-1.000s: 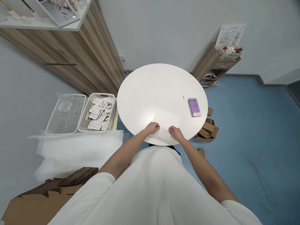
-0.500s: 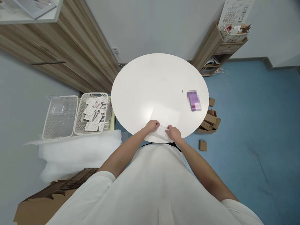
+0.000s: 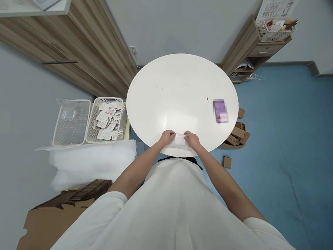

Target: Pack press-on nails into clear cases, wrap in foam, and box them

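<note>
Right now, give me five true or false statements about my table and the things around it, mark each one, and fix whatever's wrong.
1. The left hand and right hand both hold a thin white sheet. True.
2. Printed cards lie in a perforated white basket. True.
3. The purple pixelated item lies on the left part of the white tabletop. False: that item lies on the right part.
4. A small brown cardboard box stands on the tabletop. False: that box is on the blue floor.
5. The wall socket is beyond the tabletop's far edge. True.
</note>
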Demonstrator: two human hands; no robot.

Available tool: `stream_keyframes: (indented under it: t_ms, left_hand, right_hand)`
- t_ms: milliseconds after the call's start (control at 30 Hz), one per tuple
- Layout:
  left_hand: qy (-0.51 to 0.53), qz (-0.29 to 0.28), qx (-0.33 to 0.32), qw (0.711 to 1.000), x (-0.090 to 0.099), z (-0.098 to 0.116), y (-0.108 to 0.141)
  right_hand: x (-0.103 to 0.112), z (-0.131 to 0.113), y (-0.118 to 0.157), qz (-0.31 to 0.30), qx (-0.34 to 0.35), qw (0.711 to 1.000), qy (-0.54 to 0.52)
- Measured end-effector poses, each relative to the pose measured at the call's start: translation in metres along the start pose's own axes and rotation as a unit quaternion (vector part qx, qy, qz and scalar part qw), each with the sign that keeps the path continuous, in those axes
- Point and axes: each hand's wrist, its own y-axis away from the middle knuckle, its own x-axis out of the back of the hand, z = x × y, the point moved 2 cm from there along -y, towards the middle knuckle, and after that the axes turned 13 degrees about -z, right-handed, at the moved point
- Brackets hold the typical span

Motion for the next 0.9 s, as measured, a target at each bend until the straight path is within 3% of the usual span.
stream_keyframes:
  t_ms: [333, 567, 767, 900]
  left_hand:
    - [-0.045, -0.110, -0.069, 0.990, -0.002, 0.001, 0.023]
    - [-0.136, -0.127, -0.132, 0.974, -0.006, -0.001, 0.030]
    - [-0.149, -0.090, -0.096, 0.980, -0.013, 0.000, 0.021]
    - [-0.122, -0.069, -0.092, 0.986, -0.016, -0.003, 0.023]
  right_hand:
    - [-0.017, 0.012, 0.023, -0.010, 0.068, 0.998, 0.001]
    - [-0.026, 0.014, 0.022, 0.022, 0.062, 0.998, -0.022]
    - [-0.030, 0.015, 0.019, 0.043, 0.101, 0.993, -0.038]
    - [-0.030, 0.012, 0.024, 0.115, 0.102, 0.988, 0.020]
